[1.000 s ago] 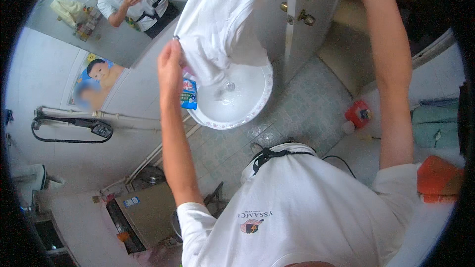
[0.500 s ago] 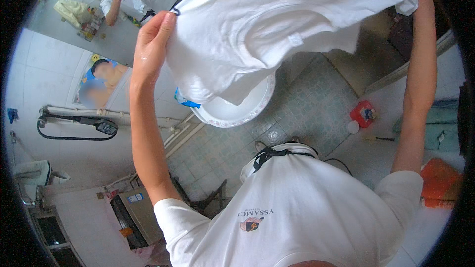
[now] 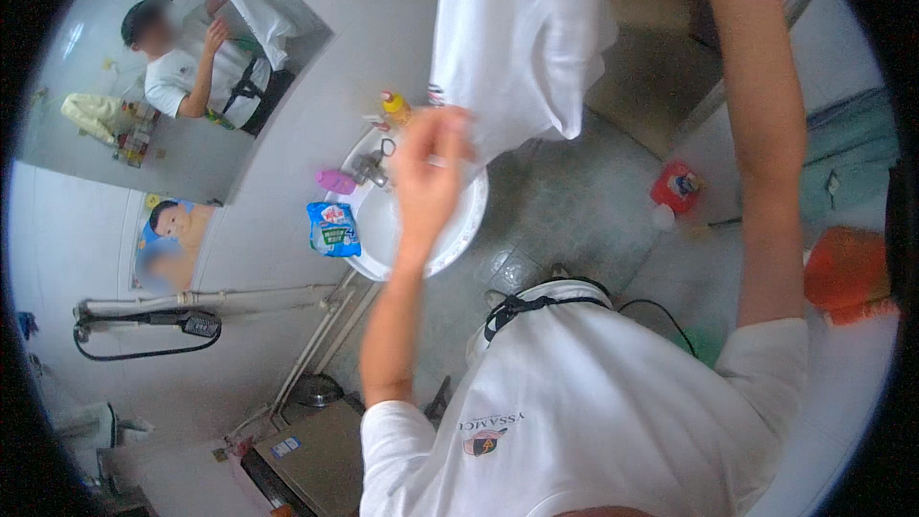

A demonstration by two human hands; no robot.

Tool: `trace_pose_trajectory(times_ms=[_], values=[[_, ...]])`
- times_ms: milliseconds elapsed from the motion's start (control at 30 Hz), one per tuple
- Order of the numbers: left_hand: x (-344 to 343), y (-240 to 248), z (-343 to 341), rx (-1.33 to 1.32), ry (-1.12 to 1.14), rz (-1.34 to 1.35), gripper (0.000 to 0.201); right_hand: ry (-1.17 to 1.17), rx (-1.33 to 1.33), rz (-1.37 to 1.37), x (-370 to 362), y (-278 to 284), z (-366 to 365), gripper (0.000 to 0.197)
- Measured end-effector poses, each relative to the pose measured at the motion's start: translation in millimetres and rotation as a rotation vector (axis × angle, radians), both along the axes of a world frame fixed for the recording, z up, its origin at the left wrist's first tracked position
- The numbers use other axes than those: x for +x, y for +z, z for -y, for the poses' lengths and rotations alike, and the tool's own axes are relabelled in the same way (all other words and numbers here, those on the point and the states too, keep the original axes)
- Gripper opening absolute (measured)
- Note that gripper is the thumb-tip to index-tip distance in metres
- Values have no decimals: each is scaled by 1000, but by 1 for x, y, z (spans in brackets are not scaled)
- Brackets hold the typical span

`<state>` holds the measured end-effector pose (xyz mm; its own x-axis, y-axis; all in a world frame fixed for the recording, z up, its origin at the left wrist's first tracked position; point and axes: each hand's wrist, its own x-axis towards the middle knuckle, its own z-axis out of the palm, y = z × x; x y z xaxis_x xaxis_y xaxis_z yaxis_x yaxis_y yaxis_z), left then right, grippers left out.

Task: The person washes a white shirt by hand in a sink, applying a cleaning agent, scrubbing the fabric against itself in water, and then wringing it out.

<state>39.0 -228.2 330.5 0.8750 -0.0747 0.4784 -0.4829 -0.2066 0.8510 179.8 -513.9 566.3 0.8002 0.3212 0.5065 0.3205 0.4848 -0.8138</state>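
Note:
A white T-shirt [image 3: 507,38] hangs down from beyond the top edge, its lower end beside the sink. My left hand [image 3: 428,168] is over the white oval sink [image 3: 469,225], close to the shirt's left edge. Its fingers look bent but are smeared by motion, and I cannot tell whether they touch the cloth. My right arm [image 3: 766,105] reaches up to the top edge on the right. The fingers of that hand are out of the picture, so its grip is hidden.
A blue packet [image 3: 333,230], a purple item [image 3: 335,181], a tap [image 3: 369,170] and a yellow bottle [image 3: 395,107] are around the sink. A mirror [image 3: 278,14] hangs at the upper left. A red container [image 3: 675,188] stands on the tiled floor at right.
The shirt was stretched wide between both hands; now it hangs narrow. My left hand has moved right and down, from the shirt's corner to over the sink. My right hand has gone up out of view.

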Motion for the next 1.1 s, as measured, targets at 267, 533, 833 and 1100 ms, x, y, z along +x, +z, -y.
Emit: trace_pose_trajectory(times_ms=[267,533,833,1100], values=[[28,-66,97,249,248,207,37,66,287,-219,0,1,-19,19],[23,-71,147,-42,-191,-150,31,153,336,-389,42,-19,9,25],[-16,-40,193,123,-459,-18,30,258,50,-429,8,-68,-38,9],[45,15,158,-951,-748,-713,20,-396,-1179,310,-53,-108,8,35]])
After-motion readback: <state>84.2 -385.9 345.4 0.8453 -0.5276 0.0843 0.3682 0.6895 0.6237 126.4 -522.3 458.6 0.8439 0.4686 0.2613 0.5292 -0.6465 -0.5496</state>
